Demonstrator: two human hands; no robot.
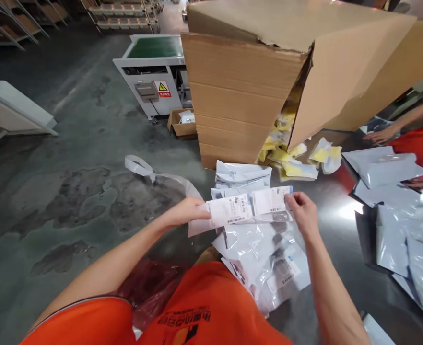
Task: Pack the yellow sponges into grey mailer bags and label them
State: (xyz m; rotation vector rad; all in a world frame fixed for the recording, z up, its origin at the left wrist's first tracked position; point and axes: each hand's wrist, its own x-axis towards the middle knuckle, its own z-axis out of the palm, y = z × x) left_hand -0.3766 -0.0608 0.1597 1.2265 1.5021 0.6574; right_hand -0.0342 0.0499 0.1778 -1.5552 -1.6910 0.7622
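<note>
- Left hand (188,211): pinched the label strip (229,211) beside a printed label; pale backing (177,179) trailed leftward past the grip.
- Right hand (304,211): pinched the strip's right end, the labels stretched between both grips.
- White mailers (256,242): lay piled beneath the strip.
- Cardboard box (236,100): stood beyond, yellow-and-white packets (294,167) at its opening.
- Green-topped machine (156,48): stood farther off.

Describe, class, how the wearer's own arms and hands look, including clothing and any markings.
The left hand and right hand are bare: no gloves, and no watch shows. Both forearms are uncovered. The left sleeve is orange, thinly edged in pale and dark; the right sleeve isn't visible. The orange shirt carries dark printed lettering.
</note>
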